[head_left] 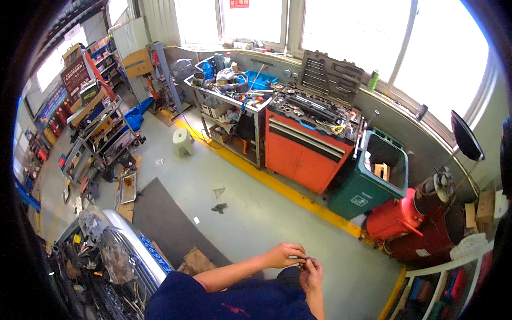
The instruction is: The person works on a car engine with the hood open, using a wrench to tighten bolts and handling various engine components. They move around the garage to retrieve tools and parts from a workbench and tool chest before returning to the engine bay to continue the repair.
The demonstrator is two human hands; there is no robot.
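Observation:
My left hand (284,255) and my right hand (312,273) meet low in the middle of the view, fingertips pinched on a small, thin dark part (305,260), too small to make out. Just left of my forearms is the open engine bay of a silver car (117,224), with grey rags (114,256) lying on its front.
A red tool cabinet (298,160), a cluttered metal cart (258,106), green bin (352,189) and red tank (386,221) line the window wall beside a yellow stripe. A stool (183,142), metal tray (127,189) and cardboard (194,261) are on the floor. Trolleys (101,144) stand left.

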